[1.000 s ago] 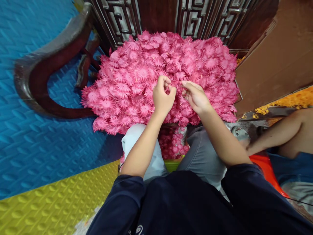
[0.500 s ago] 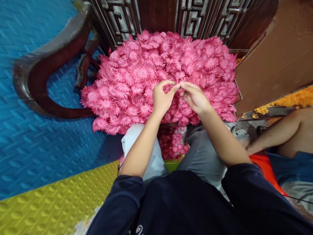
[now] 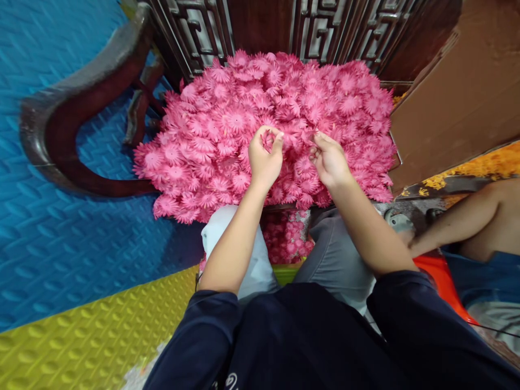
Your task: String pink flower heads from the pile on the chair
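A wide heap of pink artificial flowers [image 3: 219,124] lies in front of me, and both hands are raised over its middle. The thumb and fingers of my left hand [image 3: 265,157] are pinched together, with pink petals showing around them. Apart from it, to the right, my right hand [image 3: 331,161] is also closed in a pinch, its other fingers curled. Whatever either hand grips is too small to tell from the pink behind it.
A dark curved wooden armrest [image 3: 52,135] stands left of the heap, with carved wooden panels [image 3: 260,24] behind. On the right are a cardboard sheet [image 3: 450,92], orange flowers [image 3: 479,165] and another person's bare limb [image 3: 459,222]. More pink flowers [image 3: 290,238] lie below, between my knees.
My hands were touching at the fingertips and have moved apart, the left one to the left and the right one slightly to the right. The heap looks the same.
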Demonstrator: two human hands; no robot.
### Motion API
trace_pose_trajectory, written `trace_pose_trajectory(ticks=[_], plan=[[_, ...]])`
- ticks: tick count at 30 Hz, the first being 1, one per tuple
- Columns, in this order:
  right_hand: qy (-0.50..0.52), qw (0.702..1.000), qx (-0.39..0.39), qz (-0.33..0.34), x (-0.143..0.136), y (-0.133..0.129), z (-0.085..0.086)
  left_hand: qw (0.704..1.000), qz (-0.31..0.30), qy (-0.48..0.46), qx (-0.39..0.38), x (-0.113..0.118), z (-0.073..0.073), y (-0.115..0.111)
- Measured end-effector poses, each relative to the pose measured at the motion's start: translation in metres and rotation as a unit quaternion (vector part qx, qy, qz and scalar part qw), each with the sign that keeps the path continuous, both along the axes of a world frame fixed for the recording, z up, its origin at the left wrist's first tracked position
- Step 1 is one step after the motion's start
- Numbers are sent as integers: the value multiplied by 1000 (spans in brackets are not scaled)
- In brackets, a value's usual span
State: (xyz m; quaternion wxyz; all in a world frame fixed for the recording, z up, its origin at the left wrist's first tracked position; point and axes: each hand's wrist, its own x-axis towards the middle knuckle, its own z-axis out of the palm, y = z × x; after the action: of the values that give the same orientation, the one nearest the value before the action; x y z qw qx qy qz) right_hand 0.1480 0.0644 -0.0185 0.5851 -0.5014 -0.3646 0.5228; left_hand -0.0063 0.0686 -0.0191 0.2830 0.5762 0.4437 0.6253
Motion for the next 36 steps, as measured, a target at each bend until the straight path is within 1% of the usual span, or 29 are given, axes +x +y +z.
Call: trace_pose_trajectory(ticks=[3,5,7,9,12,15,17,20,22,25,27,31,36], plan=[[-4,999,-1,-40,11,9,-10,997,69,-38,-6,-10,-7,11],[-20,999,0,-50,21,14,-14,989,125,-78,-12,-19,-9,18],[-48,998,14,-44,27,17,-15,986,140,-92,-7,-26,-7,22],[-71,997,27,-25,25,14,-11,990,117,-80,-5,-28,-3,21],[-99,994,31,33,13,5,0,995,76,-55,-17,-20,3,13],[-144,986,31,76,3,-3,7,997,58,-47,-30,-13,5,7],[-157,984,30,76,0,-5,10,997,52,-44,-36,-11,5,6],[-147,987,38,58,-2,-7,13,998,34,-31,-45,-10,5,4],[-143,986,60,55,-6,-10,17,998,11,-20,-54,-9,6,3],[-145,982,100,69,-14,-16,24,997,-25,-2,-68,-6,8,-2],[-145,980,110,77,-18,-18,27,996,-47,15,-67,-4,10,-4],[-147,981,101,83,-20,-19,29,994,-84,37,-61,-2,12,-7],[-136,985,78,76,-19,-20,30,993,-102,36,-55,-1,12,-7]])
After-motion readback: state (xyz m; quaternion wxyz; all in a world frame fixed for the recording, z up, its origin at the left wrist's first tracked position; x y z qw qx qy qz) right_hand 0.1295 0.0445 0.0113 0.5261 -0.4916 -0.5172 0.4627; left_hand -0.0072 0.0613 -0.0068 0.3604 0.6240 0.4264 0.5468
